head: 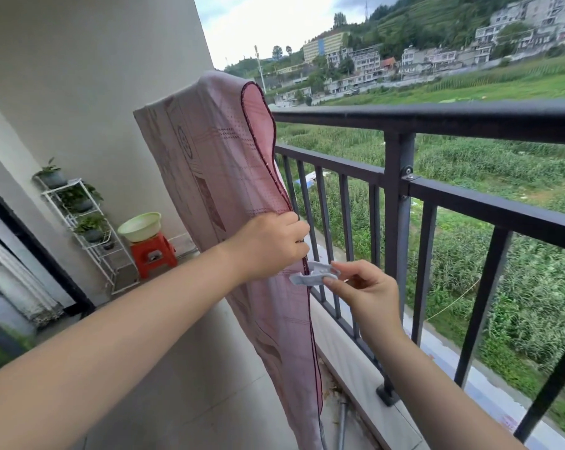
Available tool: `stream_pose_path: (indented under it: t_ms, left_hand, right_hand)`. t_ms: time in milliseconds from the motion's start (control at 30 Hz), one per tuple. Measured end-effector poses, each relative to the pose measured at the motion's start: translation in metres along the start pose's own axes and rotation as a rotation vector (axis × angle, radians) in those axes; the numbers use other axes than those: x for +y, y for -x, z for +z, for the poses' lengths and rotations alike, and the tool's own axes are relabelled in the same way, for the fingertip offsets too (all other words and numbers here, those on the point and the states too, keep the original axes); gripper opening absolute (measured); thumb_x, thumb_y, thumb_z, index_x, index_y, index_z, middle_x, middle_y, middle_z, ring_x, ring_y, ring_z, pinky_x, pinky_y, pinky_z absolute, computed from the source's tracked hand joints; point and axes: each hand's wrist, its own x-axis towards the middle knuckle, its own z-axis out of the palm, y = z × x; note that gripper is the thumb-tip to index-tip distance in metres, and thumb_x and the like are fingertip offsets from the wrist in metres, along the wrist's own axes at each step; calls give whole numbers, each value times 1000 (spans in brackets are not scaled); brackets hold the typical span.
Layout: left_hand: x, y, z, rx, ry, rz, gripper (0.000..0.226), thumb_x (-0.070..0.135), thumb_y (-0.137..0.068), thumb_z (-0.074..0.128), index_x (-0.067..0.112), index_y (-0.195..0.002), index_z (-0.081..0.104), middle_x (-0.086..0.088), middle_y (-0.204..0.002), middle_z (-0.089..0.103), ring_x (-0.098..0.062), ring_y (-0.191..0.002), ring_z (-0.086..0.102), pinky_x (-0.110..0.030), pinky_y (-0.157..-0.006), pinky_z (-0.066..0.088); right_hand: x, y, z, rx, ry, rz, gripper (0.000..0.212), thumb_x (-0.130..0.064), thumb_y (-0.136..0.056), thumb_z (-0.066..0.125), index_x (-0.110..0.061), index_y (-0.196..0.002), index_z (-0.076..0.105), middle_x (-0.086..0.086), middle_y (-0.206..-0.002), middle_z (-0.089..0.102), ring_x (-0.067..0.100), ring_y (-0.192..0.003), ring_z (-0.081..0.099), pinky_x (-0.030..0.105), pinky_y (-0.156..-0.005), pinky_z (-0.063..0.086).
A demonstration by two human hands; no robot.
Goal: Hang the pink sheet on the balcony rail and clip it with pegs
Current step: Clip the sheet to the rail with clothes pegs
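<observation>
Head view: left hand (pixel 274 245) grips one pink sheet (pixel 216 164); right hand (pixel 362 287) pinches one peg (pixel 313 274).

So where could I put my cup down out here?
The bare floor between the sheet and the doorway is free. The ledge under the rail is open too, but narrow. The far corner is crowded: plant rack, stool with a basin.
</observation>
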Motion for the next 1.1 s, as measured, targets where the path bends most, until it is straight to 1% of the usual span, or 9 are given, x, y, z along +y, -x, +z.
stream_pose_path:
  t_ms: [133, 300, 467, 567, 633, 733, 933, 1033, 1100]
  left_hand:
    - [1, 0, -1, 58, 44, -48, 19, 3, -59, 45, 15, -51, 58, -1, -54, 53, -17, -47, 51, -18, -36, 33]
    - [28, 19, -9, 101, 495, -328, 41, 14, -69, 38, 16, -109, 43, -10, -95, 48, -23, -59, 55, -24, -44, 43]
    - [70, 48, -14, -11, 973, -1002, 34, -4, -75, 45, 15, -97, 27, -13, -87, 48, -26, -73, 47, -22, -59, 27]
    - [84, 65, 2, -32, 1296, -1213, 23, 10, -69, 53, 20, -89, 45, -17, -93, 59, -32, -87, 60, -32, -75, 49]
    - [91, 71, 6, 21, 1496, -1267, 25, 8, -74, 54, 31, -79, 47, -14, -95, 61, -31, -94, 62, -44, -88, 50]
    - [102, 73, 8, -9, 1710, -1301, 36, -3, -89, 43, 34, -91, 43, -2, -92, 55, -24, -90, 55, -37, -78, 51]
    - [121, 70, 11, -242, 1641, -1261, 37, 16, -94, 40, 12, -130, 31, -17, -125, 54, -39, -112, 55, -58, -94, 45]
    - [126, 68, 16, -318, 1726, -1239, 35, 15, -95, 41, 6, -128, 33, -11, -122, 53, -32, -102, 60, -48, -84, 54]
    - [128, 66, 15, -363, 1872, -1218, 23, 11, -96, 39, 4, -117, 42, -6, -103, 55, -16, -74, 67, -21, -58, 56]
  right_hand:
    - [12, 1, 13, 1, 12, 65, 43, 8, -69, 69, -33, -78, 61, -4, -77, 58, 4, -66, 55, 21, -69, 48]
    - [15, 9, 8, -78, 13, 115, 46, 8, -74, 63, -27, -103, 53, -5, -92, 59, -6, -77, 58, 13, -72, 50]
    - [15, 14, -13, -101, 176, 125, 29, -1, -82, 57, -19, -106, 57, 3, -104, 60, 18, -101, 56, 33, -87, 47]
    - [17, 17, -22, -81, 171, 129, 25, -1, -84, 55, -25, -84, 61, -2, -86, 63, 13, -84, 58, 37, -83, 47]
    - [18, 19, -25, -96, 179, 134, 28, 0, -84, 54, -26, -75, 62, -3, -79, 63, 9, -74, 57, 37, -79, 47]
    - [16, 23, -22, -138, 190, 132, 30, 2, -84, 52, -23, -70, 62, 1, -76, 62, 18, -78, 57, 39, -80, 47]
    - [15, 29, -9, -339, 282, 155, 21, -2, -86, 52, -20, -87, 62, 4, -88, 63, 18, -83, 56, 33, -80, 48]
    - [21, 31, -8, -363, 300, 179, 18, -3, -86, 51, -13, -98, 61, 1, -97, 62, 13, -87, 56, 15, -71, 51]
    - [26, 36, -9, -355, 278, 204, 18, -3, -87, 51, -15, -97, 60, -2, -95, 62, 13, -88, 56, 9, -65, 50]
